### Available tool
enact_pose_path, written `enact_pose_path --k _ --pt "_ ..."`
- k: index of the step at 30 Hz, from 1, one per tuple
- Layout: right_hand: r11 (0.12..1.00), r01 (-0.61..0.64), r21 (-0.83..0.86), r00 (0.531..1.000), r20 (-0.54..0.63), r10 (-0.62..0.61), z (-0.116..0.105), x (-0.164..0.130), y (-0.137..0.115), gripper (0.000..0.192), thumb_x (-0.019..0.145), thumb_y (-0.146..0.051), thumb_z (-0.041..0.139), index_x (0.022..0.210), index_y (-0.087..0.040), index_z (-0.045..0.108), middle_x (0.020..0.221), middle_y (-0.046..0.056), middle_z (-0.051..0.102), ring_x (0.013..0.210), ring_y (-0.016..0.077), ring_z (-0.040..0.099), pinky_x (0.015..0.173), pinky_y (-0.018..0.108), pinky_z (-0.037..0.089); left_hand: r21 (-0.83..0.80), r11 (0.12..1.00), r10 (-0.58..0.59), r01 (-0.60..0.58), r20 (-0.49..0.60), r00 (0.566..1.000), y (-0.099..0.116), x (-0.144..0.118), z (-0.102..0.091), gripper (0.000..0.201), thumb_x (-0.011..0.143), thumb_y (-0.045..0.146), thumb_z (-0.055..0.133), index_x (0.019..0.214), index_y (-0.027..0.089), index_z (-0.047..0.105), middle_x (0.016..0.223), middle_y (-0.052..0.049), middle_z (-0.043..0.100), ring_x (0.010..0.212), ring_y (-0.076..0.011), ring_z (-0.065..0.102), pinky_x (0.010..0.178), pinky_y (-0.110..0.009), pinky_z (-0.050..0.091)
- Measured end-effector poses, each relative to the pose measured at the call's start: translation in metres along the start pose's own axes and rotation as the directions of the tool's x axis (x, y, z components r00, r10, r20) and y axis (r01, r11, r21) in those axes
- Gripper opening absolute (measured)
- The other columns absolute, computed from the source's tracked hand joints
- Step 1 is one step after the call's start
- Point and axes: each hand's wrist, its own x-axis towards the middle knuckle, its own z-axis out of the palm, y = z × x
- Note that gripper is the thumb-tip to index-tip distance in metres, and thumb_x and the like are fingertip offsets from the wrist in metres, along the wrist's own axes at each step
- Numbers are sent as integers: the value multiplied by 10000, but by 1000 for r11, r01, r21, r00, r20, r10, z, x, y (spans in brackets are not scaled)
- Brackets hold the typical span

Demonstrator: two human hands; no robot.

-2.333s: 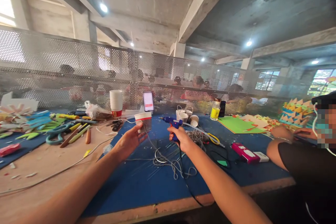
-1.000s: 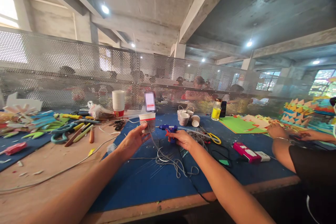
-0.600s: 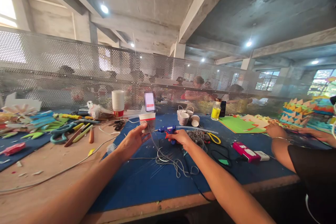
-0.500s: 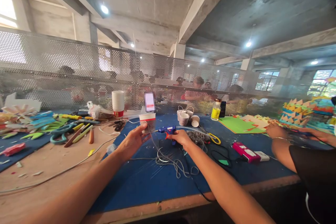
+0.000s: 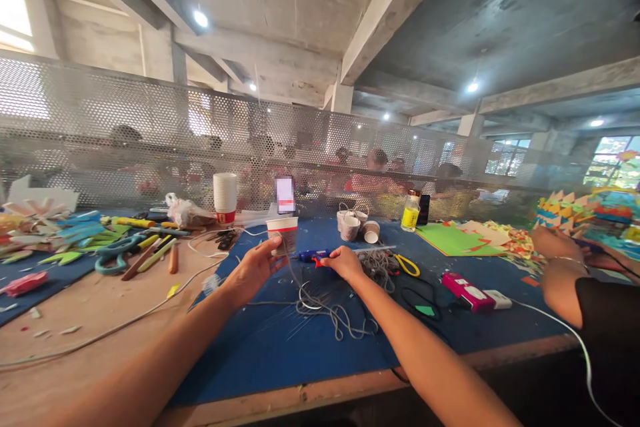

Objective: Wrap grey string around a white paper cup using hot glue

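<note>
The paper cup (image 5: 283,233), white with a red band under its rim, is held upright just above the blue mat (image 5: 280,353), near the mat's far left part; the left hand (image 5: 254,268) grips it from the near side, fingers curled round its wall and thumb up beside it; just right of the cup lies the blue glue gun (image 5: 313,256), its nozzle pointing at the cup's lower wall, close to it, though whether it touches I cannot tell; the right hand (image 5: 344,262) is closed over the gun's handle end, pressing it low to the mat; nearer than the cup, a tangle of grey cord (image 5: 325,310) sprawls on the mat; right of the cup and farther back stand small cups (image 5: 356,225) in a cluster, and beyond them a yellow-labelled bottle (image 5: 411,211); directly behind the cup a phone (image 5: 285,195) stands against the mesh screen (image 5: 125,140); left of the cup a stack of cups (image 5: 225,197) rises; well right of the cup, another person's hand (image 5: 549,243) rests on coloured paper.
</note>
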Motion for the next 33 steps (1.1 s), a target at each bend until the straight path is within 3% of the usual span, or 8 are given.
enact_pose_path --k 3,6,9,12,15,21,29,33 --pt "999 16 -42 1000 -24 -17 0 -5 -2 248 655 -344 886 714 -228 675 813 40 733 857 237 678 688 280 386 11 1000 0 0 1 1000 0 -1 0 313 872 295 761 1162 180 761 1208 -107 780 1024 -220 742 879 -300 582" --pt "983 179 -48 977 -110 -183 0 -12 -9 184 773 -328 815 767 -221 665 877 43 726 894 213 667 749 277 418 35 999 17 -17 -8 1000 0 -3 3 298 851 319 784 1112 175 776 1186 -107 785 1026 -228 737 886 -309 574" --pt "911 393 127 919 -90 -384 3 -25 -22 183 932 -374 664 846 -212 659 881 34 718 856 183 664 792 276 454 85 996 27 -25 -24 999 0 -5 7 321 819 344 817 1087 172 780 1183 -122 782 1049 -246 731 899 -324 559" --pt "801 496 335 852 -12 -523 9 -40 -35 268 959 -484 631 935 -218 655 921 28 722 846 175 665 798 273 482 124 991 46 -41 -42 998 -1 -7 11 370 793 352 838 1112 175 774 1215 -129 770 1066 -256 723 892 -332 550" --pt "738 605 300 781 -45 -623 14 -53 -41 296 892 -495 734 948 -221 637 953 39 702 893 189 654 835 286 479 146 987 66 -62 -23 998 -4 -7 13 396 789 352 839 1134 173 765 1244 -137 755 1118 -278 704 912 -350 541" --pt "732 675 85 735 -152 -661 14 -60 -44 249 877 -401 781 906 -226 606 944 47 669 887 206 628 880 339 455 182 980 85 -79 -26 996 -9 -5 13 447 757 343 864 1153 168 754 1237 -140 747 1162 -302 675 946 -377 526" --pt "680 724 114 689 -153 -708 12 -62 -47 38 920 -225 658 928 -222 621 973 35 672 929 181 637 906 317 464 206 976 75 -67 -29 997 -12 -4 14 434 739 338 881 1124 181 757 1241 -128 748 1137 -286 686 984 -393 513" --pt "700 684 207 730 -181 -659 8 -64 -50 54 893 -229 620 853 -225 584 878 19 666 801 163 640 800 287 500 224 974 53 -44 -36 998 -11 -4 13 435 752 366 867 1128 182 751 1202 -122 761 1092 -269 699 971 -386 510"
